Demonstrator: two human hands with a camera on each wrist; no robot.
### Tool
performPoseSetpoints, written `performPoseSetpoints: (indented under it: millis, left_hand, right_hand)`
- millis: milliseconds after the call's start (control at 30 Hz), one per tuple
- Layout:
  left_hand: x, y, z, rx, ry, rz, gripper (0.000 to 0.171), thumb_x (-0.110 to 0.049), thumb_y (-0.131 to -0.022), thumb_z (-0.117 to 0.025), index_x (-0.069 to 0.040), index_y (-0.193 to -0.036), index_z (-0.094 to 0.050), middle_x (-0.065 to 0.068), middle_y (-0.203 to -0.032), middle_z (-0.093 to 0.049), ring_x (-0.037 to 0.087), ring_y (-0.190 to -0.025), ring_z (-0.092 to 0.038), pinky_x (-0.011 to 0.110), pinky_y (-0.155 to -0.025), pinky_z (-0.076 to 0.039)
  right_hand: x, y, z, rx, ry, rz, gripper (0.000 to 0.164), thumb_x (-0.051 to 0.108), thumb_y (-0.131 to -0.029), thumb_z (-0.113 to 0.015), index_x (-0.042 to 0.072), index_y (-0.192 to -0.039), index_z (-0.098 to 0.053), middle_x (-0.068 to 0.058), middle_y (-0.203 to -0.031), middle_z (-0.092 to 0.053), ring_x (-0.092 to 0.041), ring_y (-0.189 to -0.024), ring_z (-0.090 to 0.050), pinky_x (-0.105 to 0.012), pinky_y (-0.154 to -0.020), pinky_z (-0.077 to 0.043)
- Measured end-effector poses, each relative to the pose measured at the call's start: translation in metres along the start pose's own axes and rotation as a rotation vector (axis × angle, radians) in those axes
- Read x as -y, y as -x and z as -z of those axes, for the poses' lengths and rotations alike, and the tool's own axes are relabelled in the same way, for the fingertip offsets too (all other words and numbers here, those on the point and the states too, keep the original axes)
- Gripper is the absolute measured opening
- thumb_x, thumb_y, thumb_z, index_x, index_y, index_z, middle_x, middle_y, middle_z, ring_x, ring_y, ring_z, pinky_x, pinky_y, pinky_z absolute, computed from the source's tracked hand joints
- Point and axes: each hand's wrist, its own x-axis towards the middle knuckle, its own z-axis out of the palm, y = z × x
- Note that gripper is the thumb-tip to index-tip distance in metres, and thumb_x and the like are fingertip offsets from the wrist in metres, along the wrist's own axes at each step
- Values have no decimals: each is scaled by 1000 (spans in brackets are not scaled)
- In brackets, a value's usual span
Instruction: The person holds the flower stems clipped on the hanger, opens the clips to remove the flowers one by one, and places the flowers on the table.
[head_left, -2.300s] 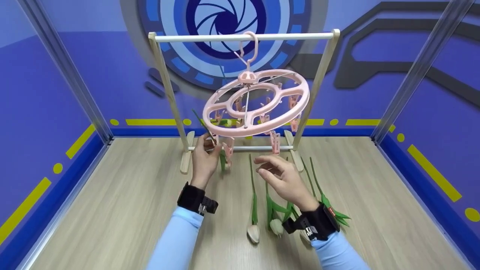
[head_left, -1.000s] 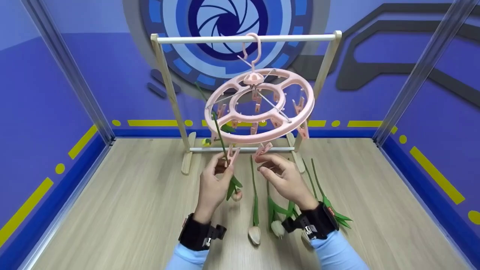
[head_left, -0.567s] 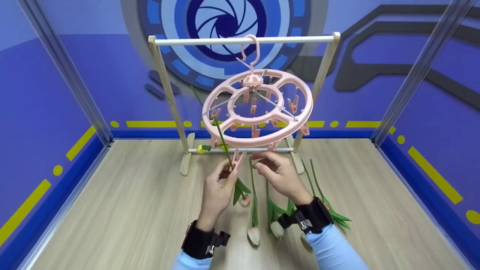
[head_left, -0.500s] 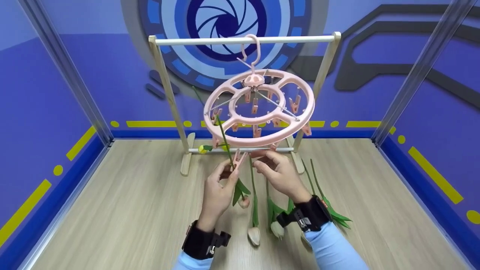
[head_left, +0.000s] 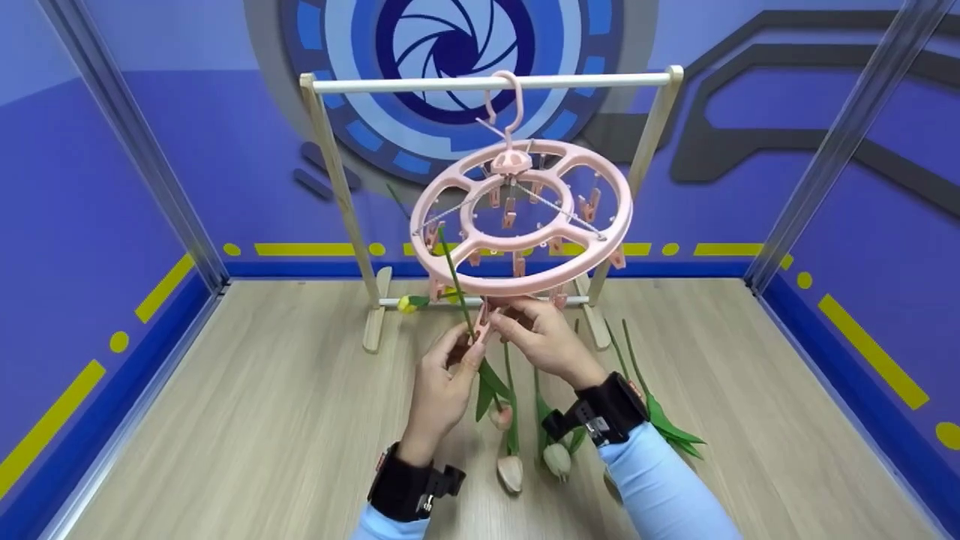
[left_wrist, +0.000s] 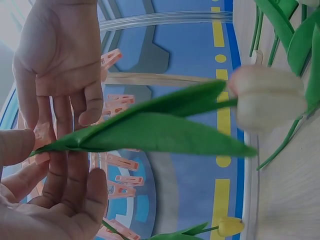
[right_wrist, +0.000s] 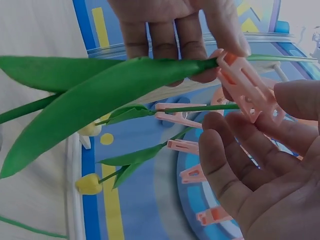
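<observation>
HEAD: your right grip (head_left: 551, 341) has just reached the pink clip (head_left: 483, 325), nearly closed, pinching its upper end; your left grip (head_left: 442, 375) pinches the tulip (head_left: 490, 385) there, hanging bloom-down | LEFT WRIST: leaf base meets clip | RIGHT WRIST: two-handed hold probably lets you work the clip; whether it clasps the tulip, you can't tell

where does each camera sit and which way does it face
Head: worn there, facing forward and down at the pink hanger; left hand, right hand, sleeves show.
Left wrist: worn there, facing the held tulip; both hands show.
Right wrist: worn there, facing the pink clip; both hands show.
Both wrist views share the tulip's leaves.
</observation>
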Motion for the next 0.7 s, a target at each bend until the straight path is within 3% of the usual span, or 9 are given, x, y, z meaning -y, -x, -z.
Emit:
performPoseSetpoints:
  millis: [333,700]
  left_hand:
    - [0,-2,4,22,22,7,30,-11,-104,-62,3,-131,-63,13,-100,-67,17,-83,-59,25,-72,-48]
    - [-2,-3,13,54,27,22,43,4,-95,-68,5,-137,-58,16,-105,-67,25,-93,-65,29,-82,-55]
  right_hand:
    - [-2,1,3,-1,27,-13,34,9,-105,-59,-5,-136,-62,-17,-109,-71,-14,-86,-65,-35,-78,-57]
    - [-6,4,3,-6,29,-14,31,9,-106,-58,-7,-132,-63,-19,-110,-70,-13,-87,-66,-37,-78,-57]
